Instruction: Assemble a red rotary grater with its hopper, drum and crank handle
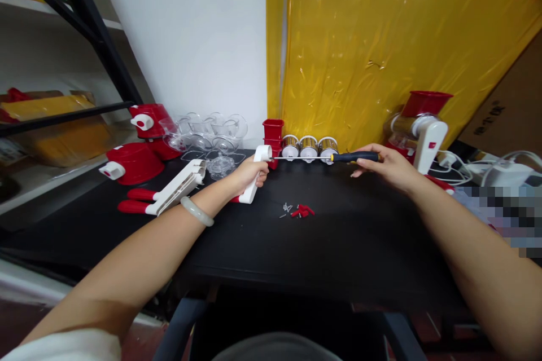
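My left hand [249,172] is closed round a white crank handle [256,176] with a red end, held upright on the black table [296,248]. My right hand [387,166] grips the black and yellow handle of a screwdriver [353,156]. Its thin shaft lies level and points left, with the tip at the top of the white handle. A pale bangle sits on my left wrist. Between my hands, small screws [287,208] and little red plastic bits [304,211] lie loose on the table.
More white and red handles [169,194] lie at the left, beside red housings [133,162] and clear plastic hoppers [212,130]. Red cups [273,132] and three metal drums [308,146] line the back. An assembled red and white grater [423,130] stands at right before yellow sheeting.
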`<move>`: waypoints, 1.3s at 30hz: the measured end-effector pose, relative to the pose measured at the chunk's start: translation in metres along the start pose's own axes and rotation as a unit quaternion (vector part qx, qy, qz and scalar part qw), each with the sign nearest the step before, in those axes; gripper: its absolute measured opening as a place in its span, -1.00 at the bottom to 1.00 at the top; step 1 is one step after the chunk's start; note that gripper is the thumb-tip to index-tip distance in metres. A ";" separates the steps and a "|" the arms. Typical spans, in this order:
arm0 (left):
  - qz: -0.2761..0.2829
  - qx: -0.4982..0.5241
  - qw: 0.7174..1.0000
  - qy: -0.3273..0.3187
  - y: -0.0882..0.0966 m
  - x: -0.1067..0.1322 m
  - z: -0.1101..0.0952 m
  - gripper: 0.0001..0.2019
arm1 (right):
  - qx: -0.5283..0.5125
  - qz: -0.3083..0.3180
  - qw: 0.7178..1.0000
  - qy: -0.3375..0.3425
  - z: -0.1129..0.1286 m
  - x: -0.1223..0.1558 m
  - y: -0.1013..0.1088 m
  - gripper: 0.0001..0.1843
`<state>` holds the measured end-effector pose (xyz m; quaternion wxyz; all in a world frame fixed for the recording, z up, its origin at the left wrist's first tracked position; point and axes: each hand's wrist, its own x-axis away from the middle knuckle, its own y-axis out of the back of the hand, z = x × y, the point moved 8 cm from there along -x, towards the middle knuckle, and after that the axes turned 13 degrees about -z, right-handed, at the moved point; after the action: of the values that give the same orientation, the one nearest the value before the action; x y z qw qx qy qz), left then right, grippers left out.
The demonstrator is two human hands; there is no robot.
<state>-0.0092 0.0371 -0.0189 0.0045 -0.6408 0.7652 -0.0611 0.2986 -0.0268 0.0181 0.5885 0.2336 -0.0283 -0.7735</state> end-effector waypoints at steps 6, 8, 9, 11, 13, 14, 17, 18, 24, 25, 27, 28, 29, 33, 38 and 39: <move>-0.002 -0.006 1.000 0.002 -0.001 0.001 0.000 -0.74 | 0.001 -0.003 1.000 0.007 -0.002 -0.001 -0.001 -0.55; -0.004 -0.010 1.000 0.002 -0.001 0.002 0.000 -0.74 | -0.005 -0.002 1.000 -0.001 -0.004 -0.002 -0.002 -0.55; -0.004 -0.011 1.000 0.003 -0.001 0.002 0.000 -0.73 | -0.008 -0.002 1.000 -0.005 -0.005 -0.002 -0.002 -0.55; -0.005 -0.014 1.000 0.003 -0.002 0.002 0.001 -0.73 | -0.007 -0.002 1.000 -0.013 -0.007 -0.003 -0.002 -0.54; -0.004 -0.017 1.000 0.003 -0.002 0.003 0.001 -0.73 | 0.006 -0.006 1.000 -0.020 -0.009 -0.003 -0.002 -0.51; -0.004 -0.018 1.000 0.003 -0.002 0.003 0.001 -0.73 | 0.013 -0.009 1.000 -0.026 -0.010 -0.003 -0.002 -0.48; -0.004 -0.021 1.000 0.004 -0.003 0.003 0.001 -0.73 | 0.023 -0.016 0.998 -0.060 -0.015 -0.002 -0.002 -0.41; -0.005 -0.022 1.000 0.005 -0.003 0.003 0.002 -0.72 | 0.020 -0.014 0.997 -0.076 -0.017 -0.001 -0.003 -0.39; 0.001 -0.017 1.000 0.000 -0.003 0.003 0.001 -0.74 | -0.050 -0.016 0.990 -0.127 -0.020 0.000 -0.011 -0.48; 0.002 -0.015 1.000 -0.001 -0.003 0.002 0.000 -0.74 | -0.074 -0.017 0.989 -0.127 -0.018 0.000 -0.012 -0.52; 0.004 -0.011 1.000 -0.001 -0.002 0.002 0.000 -0.74 | -0.123 -0.014 0.985 -0.123 -0.015 0.001 -0.012 -0.51; 0.004 -0.009 1.000 -0.001 -0.002 0.001 0.000 -0.74 | -0.144 -0.011 0.983 -0.116 -0.013 0.001 -0.012 -0.46; 0.005 -0.007 1.000 -0.001 -0.002 0.001 0.000 -0.75 | -0.159 -0.006 0.981 -0.107 -0.011 0.002 -0.012 -0.40; 0.009 -0.002 1.000 -0.003 -0.003 0.001 -0.001 -0.75 | -0.160 0.012 0.985 -0.060 -0.008 0.002 -0.008 -0.45; 0.011 0.000 1.000 0.002 -0.003 0.002 0.000 -0.74 | -0.090 -0.025 0.995 -0.016 -0.009 -0.005 0.001 -0.45; 0.011 0.001 1.000 0.004 -0.003 0.002 0.000 -0.73 | -0.076 -0.027 0.997 -0.011 -0.008 -0.006 0.001 -0.45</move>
<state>-0.0066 0.0344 -0.0185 0.0026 -0.6322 0.7722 -0.0638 0.3044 -0.0199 0.0129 0.5827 0.1803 0.0300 -0.7919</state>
